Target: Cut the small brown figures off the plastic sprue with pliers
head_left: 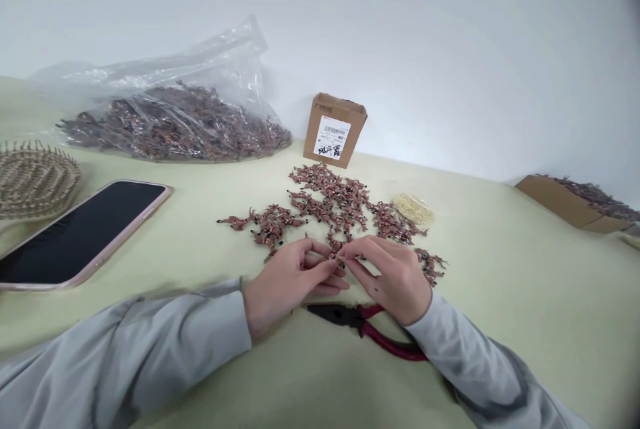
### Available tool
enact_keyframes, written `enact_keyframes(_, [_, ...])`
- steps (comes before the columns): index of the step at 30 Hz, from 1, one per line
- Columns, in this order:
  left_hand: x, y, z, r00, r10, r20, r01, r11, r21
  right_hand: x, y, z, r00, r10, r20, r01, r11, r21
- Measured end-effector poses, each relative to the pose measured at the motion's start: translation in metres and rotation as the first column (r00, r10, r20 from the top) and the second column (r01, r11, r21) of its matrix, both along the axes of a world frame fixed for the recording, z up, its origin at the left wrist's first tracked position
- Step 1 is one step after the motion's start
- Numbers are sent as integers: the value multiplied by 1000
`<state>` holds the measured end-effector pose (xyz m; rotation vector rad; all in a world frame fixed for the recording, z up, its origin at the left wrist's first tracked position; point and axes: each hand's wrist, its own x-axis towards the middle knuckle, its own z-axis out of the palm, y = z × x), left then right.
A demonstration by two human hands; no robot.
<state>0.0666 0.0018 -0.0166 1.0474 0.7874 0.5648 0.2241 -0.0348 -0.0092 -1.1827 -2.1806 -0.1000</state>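
L grip [290,277] & R grip [397,277] both pinch sm. brown figure [337,256]; pliers [361,319] just nearer body, figure pile [333,197] just beyond, phone [85,232] well off L.

The pliers [361,321] are positioned on the table [500,262], nearer than the right hand [393,275] and partly beneath its wrist. Loose figurines [345,194] are spread beyond both hands. Behind them, farther from the hands, a carton [335,105] is stood; beyond the right hand, a small bag [413,207] is placed. Left of the left hand [295,275], a phone [85,232] is laid, a hairbrush [37,179] farther left, a large bag [175,122] behind. A filled box [557,202] is located far right of the right hand.
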Motion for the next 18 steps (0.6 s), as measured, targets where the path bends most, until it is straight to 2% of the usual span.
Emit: enact_keyframes(18, [-1, -1, -2, 1000, -3, -17, 3, 999, 41, 0, 0, 2, 999, 25, 48, -25, 1000, -1])
